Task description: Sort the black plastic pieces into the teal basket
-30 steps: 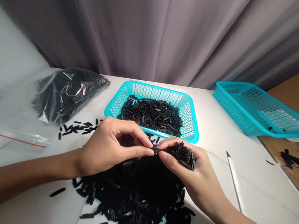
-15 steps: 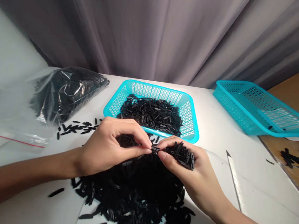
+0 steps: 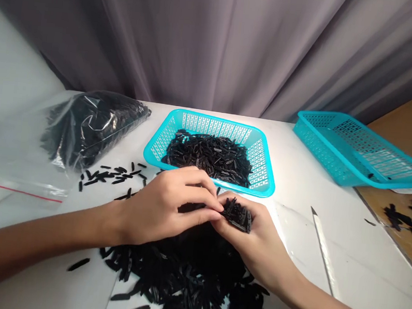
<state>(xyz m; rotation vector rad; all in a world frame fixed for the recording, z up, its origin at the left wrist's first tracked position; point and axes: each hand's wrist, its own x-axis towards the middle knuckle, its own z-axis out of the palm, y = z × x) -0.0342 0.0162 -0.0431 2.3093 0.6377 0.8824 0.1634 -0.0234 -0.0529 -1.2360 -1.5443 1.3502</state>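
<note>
Head view: right hand (image 3: 256, 237), grip cupped round black pieces (image 3: 237, 216), presumably keeping them bunched; left hand (image 3: 165, 204) fingertips at its edge, pinch contents cannot tell; loose pile (image 3: 182, 283) beneath grip; blue basket (image 3: 268, 181) just beyond, likely for reach.

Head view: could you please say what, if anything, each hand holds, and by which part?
Right hand: a clump of black pieces, cupped round its sides. Left hand, fingers at the clump's left end: cannot tell.
</note>
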